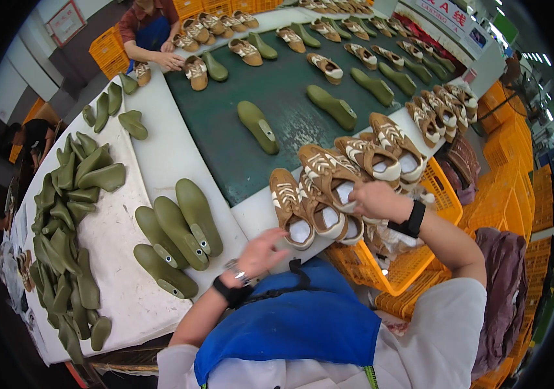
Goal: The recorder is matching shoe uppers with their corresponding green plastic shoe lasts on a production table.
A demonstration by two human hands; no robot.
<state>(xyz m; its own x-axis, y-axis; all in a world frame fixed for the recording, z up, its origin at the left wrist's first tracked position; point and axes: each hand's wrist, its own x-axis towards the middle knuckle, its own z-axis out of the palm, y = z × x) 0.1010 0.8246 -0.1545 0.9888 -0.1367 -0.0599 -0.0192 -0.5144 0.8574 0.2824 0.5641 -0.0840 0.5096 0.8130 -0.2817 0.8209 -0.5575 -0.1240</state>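
Note:
My right hand (pixel 380 201) is closed on the heel of a tan-and-white sneaker (pixel 323 166), which lies tilted across other sneakers at the table's near edge. My left hand (pixel 262 255), slightly blurred, has its fingers stretched out close to the heel of the leftmost sneaker (pixel 285 194); whether it touches is unclear. More tan sneakers (pixel 369 153) stand in the row to the right, white stuffing or lining showing in their openings. Left of my left hand, several green shoe lasts (pixel 179 223) lie side by side on the white tabletop.
A large heap of green lasts (pixel 63 253) covers the left table. On the green belt (pixel 218 142), lasts and sneakers sit in rows. A yellow crate (pixel 387 269) is beside me below the table edge. Across the belt, a co-worker (pixel 150 32) handles a sneaker (pixel 196 72).

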